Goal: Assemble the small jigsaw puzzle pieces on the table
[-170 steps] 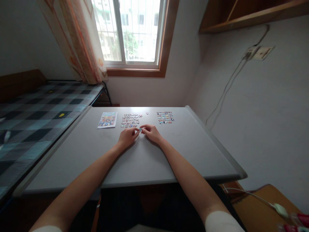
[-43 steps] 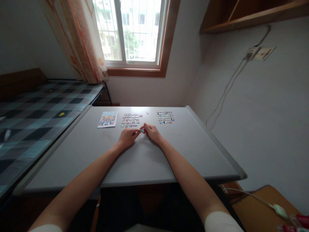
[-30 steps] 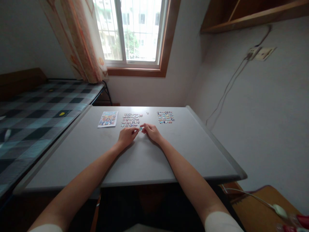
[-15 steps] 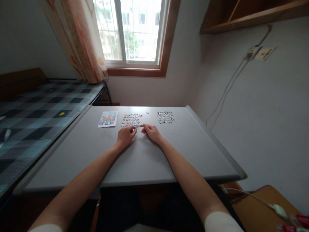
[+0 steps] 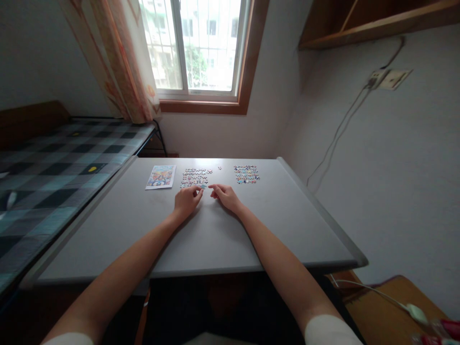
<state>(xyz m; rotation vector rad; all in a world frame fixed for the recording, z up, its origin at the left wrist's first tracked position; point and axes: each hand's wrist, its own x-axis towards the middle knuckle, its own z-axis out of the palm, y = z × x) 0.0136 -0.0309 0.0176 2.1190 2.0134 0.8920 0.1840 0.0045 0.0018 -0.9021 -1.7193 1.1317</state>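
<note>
My left hand (image 5: 187,200) pinches a small light-blue jigsaw piece (image 5: 203,187) between thumb and fingertips, just above the table. Close by on the right, my right hand (image 5: 224,195) has its index finger stretched toward that piece, a small gap away, with the other fingers loosely curled and nothing visible in them. Beyond my left hand lie rows of jigsaw pieces (image 5: 195,178), the nearest row partly hidden by the hand. A second group of jigsaw pieces (image 5: 246,175) lies in rows farther right. One loose piece (image 5: 219,168) sits between the groups.
A printed colourful picture sheet (image 5: 160,177) lies left on the grey table (image 5: 223,239). A bed with a checked cover (image 5: 72,158) stands along the left side. Wall cables (image 5: 328,148) hang at right, above a wooden stool (image 5: 402,306) with a white plug.
The light-blue piece has turned and shifted slightly left in my left fingertips, away from my right index finger. My right hand stays almost still.
</note>
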